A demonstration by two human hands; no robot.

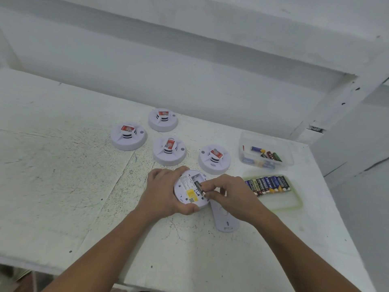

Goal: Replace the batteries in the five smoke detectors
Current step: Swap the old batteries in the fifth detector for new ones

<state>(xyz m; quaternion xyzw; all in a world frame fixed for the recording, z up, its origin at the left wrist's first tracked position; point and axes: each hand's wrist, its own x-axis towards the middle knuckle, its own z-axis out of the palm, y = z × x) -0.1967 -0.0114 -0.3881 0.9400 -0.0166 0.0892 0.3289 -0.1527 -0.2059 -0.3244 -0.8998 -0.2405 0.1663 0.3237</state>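
My left hand (163, 191) grips an upturned white smoke detector (186, 191), whose underside with a yellow label faces up. My right hand (229, 193) pinches a dark battery (199, 187) lying at the detector's open battery bay. The detector's round white base plate (225, 220) lies on the table under my right wrist. Several other white detectors with red stickers stand upright behind: one at the back (163, 120), one at the left (128, 135), one in the middle (169, 150) and one at the right (214, 159).
A green-rimmed tray (282, 202) at the right holds a row of several batteries (268, 184). Behind it a clear plastic tub (266, 151) holds loose batteries. The white table (63, 175) ends near the right at a wall post, with its front edge below.
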